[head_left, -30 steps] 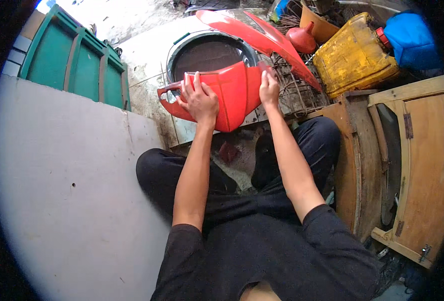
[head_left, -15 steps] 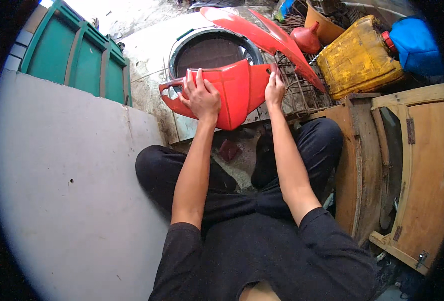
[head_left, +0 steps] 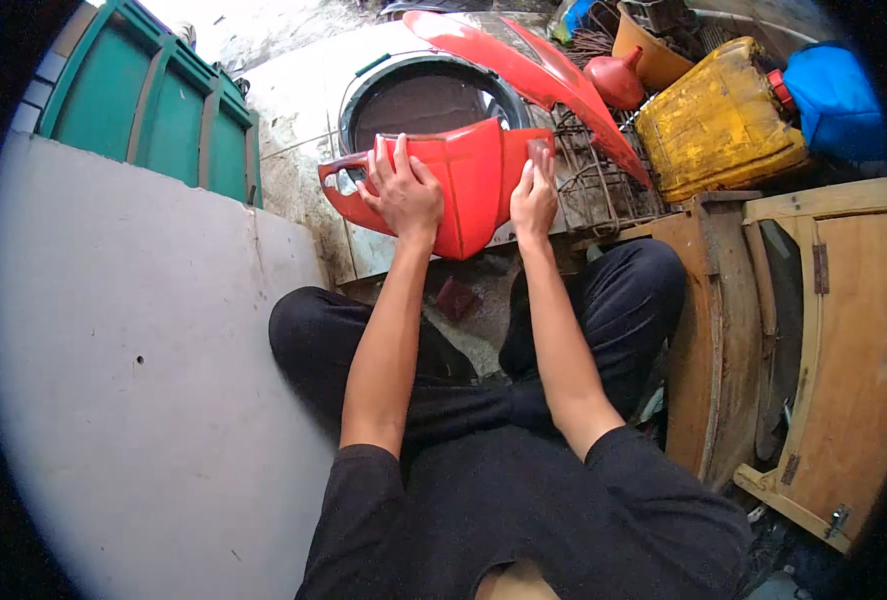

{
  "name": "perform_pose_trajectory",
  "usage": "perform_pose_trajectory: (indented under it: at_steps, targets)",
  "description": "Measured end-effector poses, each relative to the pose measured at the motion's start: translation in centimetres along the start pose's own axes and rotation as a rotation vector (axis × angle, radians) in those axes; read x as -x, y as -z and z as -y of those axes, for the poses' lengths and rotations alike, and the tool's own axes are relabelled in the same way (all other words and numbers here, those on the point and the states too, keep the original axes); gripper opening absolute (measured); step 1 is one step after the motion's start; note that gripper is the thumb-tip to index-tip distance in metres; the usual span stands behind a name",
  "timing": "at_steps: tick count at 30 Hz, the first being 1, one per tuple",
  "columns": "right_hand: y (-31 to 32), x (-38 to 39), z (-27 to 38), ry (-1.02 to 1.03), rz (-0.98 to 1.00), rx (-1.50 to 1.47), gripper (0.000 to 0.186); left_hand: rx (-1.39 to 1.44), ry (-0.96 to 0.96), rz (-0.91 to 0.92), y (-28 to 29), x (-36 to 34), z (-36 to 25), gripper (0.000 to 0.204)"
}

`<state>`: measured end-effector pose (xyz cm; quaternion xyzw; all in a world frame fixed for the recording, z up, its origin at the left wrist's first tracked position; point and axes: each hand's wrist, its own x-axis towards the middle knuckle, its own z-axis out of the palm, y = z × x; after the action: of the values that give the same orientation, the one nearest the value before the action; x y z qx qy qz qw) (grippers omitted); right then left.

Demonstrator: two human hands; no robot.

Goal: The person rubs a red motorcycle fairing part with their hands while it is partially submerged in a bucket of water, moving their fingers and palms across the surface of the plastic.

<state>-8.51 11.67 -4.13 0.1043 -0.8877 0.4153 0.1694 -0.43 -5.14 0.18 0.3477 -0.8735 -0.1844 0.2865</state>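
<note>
A red plastic body panel (head_left: 468, 180) with a raised ridge and cut-outs at its left end is held up in front of me. My left hand (head_left: 403, 190) lies flat against its left half, fingers spread upward. My right hand (head_left: 533, 195) presses on its right part near the upper edge. I sit with my legs in black trousers (head_left: 603, 300) bent under the panel. Behind it stands a white washing-machine casing (head_left: 303, 100) with a round dark door opening (head_left: 428, 100).
A grey wall (head_left: 143, 380) fills the left, a green crate (head_left: 153, 110) above it. A long red panel (head_left: 533, 70), wire rack (head_left: 593, 180), yellow jerrycan (head_left: 718, 125), blue container (head_left: 838, 100) and wooden cabinet (head_left: 823, 350) crowd the right.
The red panel has been lifted slightly and turned; my right hand has slid from its top right corner onto its face, and my left hand has shifted with it.
</note>
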Motion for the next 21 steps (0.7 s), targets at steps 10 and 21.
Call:
perform_pose_trajectory:
  at_steps: [10,21]
  targets:
    - [1.3,-4.7,-1.0,-0.071,0.151,0.056,0.043,0.012,-0.002,0.005,-0.2,0.2,-0.4,0.043]
    - [-0.5,-4.9,-1.6,-0.045,0.039,0.1,0.047,0.036,-0.019,0.004,-0.2,0.3,-0.9,0.043]
